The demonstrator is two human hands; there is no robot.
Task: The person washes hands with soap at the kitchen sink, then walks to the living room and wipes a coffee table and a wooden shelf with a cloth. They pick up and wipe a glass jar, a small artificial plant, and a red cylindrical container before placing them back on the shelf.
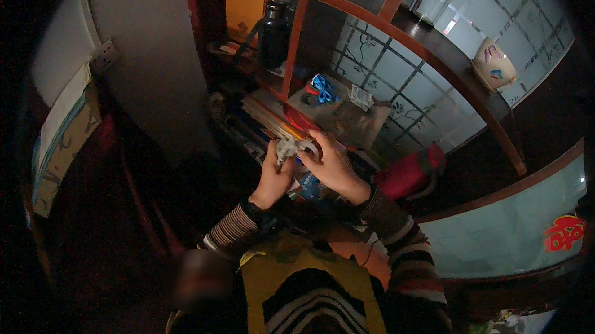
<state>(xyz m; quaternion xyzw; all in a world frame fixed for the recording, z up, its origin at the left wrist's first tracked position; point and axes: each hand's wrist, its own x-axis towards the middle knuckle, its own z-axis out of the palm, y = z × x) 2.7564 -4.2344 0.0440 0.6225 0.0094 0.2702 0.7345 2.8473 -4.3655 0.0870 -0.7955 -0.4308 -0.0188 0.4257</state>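
Observation:
My left hand (274,176) pinches a crumpled whitish wad (287,148) between thumb and fingers; whether it is cloth, paper or plastic cannot be told. Close beside it, my right hand (334,164) grips a pale curved piece (309,147), perhaps part of a roll of tape. The two pieces meet or nearly meet between my hands. Beneath them lies a blue printed package (310,185) among dark clutter, partly hidden by my fingers and wrists. A red rounded object (300,118) and an orange strip lie just beyond my fingertips.
A wooden shelf frame (344,6) curves overhead. Behind my hands, a board (341,118) carries a bundled blue cord (324,88) and a small packet (361,97). A dark flask (273,32) stands back left; a red thermos-like container (411,171) is at right. A person's blurred head (200,280) is lower left.

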